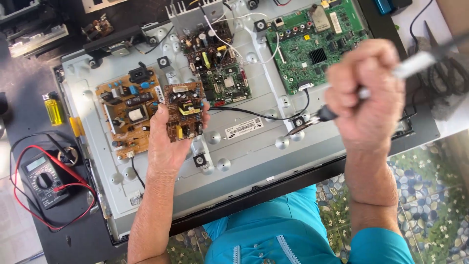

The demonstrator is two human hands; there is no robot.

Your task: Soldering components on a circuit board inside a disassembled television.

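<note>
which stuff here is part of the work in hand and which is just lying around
In hand:
- left hand holding small brown circuit board
- right hand holding soldering iron
- opened TV back panel

Lying about:
- yellow lighter
- multimeter with red leads
- scissors

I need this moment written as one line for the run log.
left hand: holds small brown board | right hand: grips pen-like tool | below: metal panel with boards | far left: multimeter
</note>
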